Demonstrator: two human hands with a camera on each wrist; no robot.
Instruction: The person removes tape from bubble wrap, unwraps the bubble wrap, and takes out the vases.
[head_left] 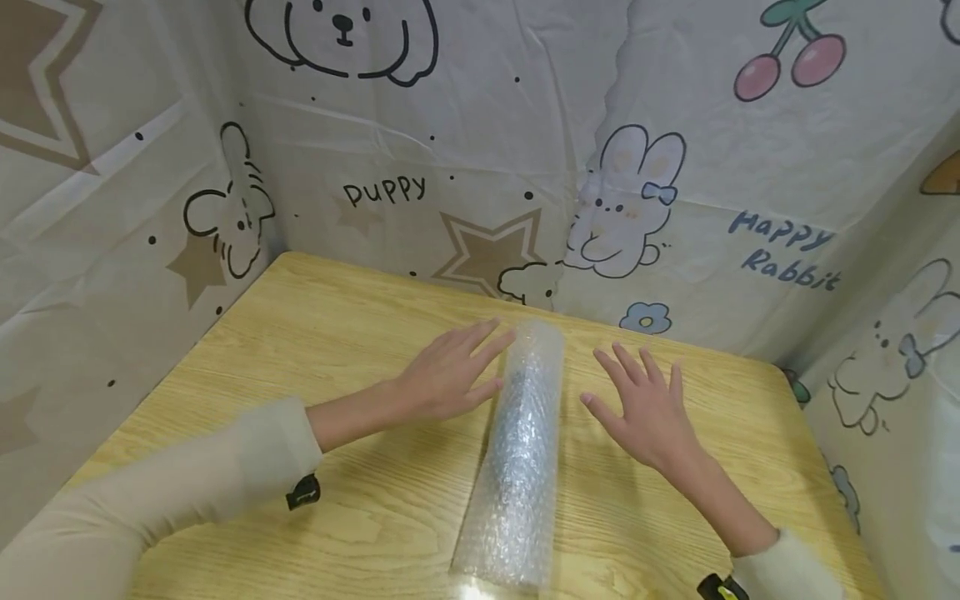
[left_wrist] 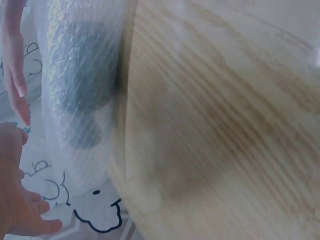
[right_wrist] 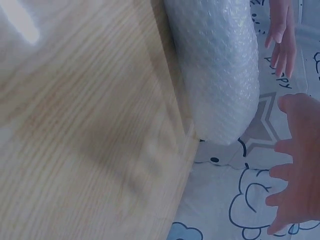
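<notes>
A long roll of bubble wrap (head_left: 517, 467) lies on the wooden table, its length running away from the person. Inside it, in the left wrist view, a dark bottle-like shape (left_wrist: 87, 70) shows blurred through the bubbles. My left hand (head_left: 450, 371) is spread at the roll's left side, fingertips right at its far part. On the other side my right hand (head_left: 648, 412) hovers with fingers fanned out, apart from the wrap. Neither hand grips anything. The right wrist view shows the rounded end of the bubble wrap (right_wrist: 220, 100) beside the spread right hand (right_wrist: 300, 165).
The wooden table (head_left: 360, 508) has its far edge against a hanging cloth (head_left: 480, 125) printed with cartoon animals and stars. More of this cloth closes in the left and right sides. Black straps with small devices (head_left: 303, 492) sit at both wrists.
</notes>
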